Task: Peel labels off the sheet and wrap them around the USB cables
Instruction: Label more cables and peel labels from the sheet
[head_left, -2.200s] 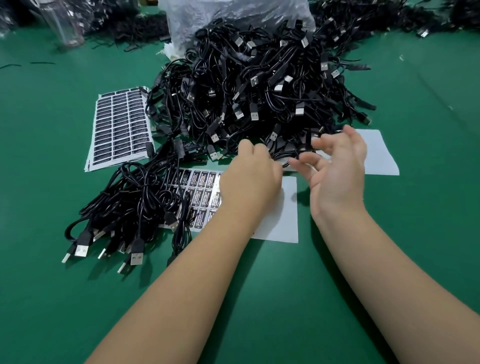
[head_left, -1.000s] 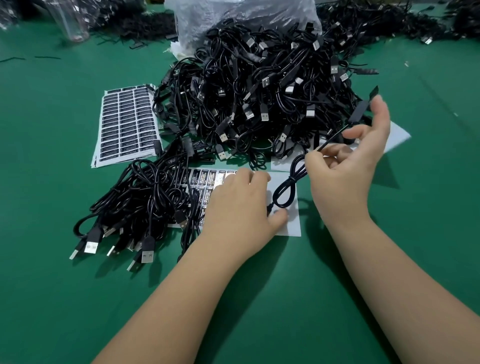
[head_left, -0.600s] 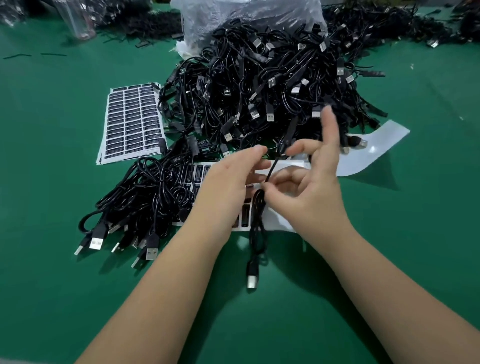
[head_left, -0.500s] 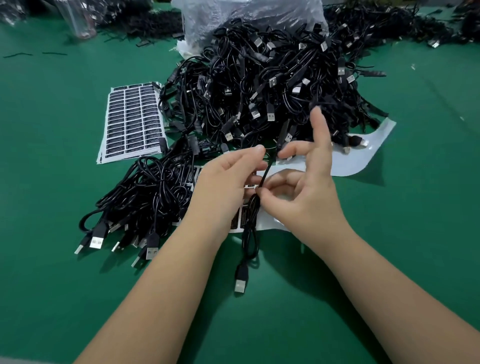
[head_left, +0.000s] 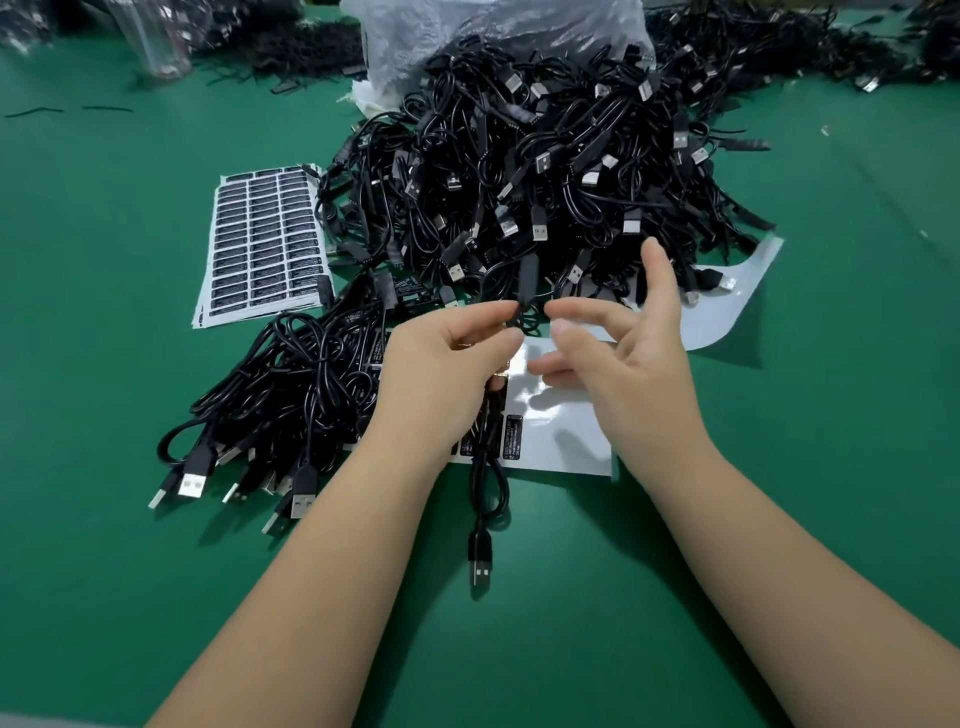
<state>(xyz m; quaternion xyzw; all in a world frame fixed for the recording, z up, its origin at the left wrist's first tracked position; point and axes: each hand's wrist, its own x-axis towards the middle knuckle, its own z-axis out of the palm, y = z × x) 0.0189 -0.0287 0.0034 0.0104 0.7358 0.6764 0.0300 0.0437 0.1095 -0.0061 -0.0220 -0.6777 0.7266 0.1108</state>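
Head view: left hand (head_left: 441, 374) pinches thin black USB cable (head_left: 485, 483).

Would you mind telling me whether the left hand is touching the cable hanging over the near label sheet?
Touching: in the head view the left hand pinches the cable near its top, plug dangling below.

Both forearms reach fwd, palms down-ish. Left hand (head_left: 447, 374) has fingers curled, thumb + index pinching. Right hand (head_left: 631, 358) is loose, index finger sticking up, other fingers half-curled twd the left, not gripping anything afaict.
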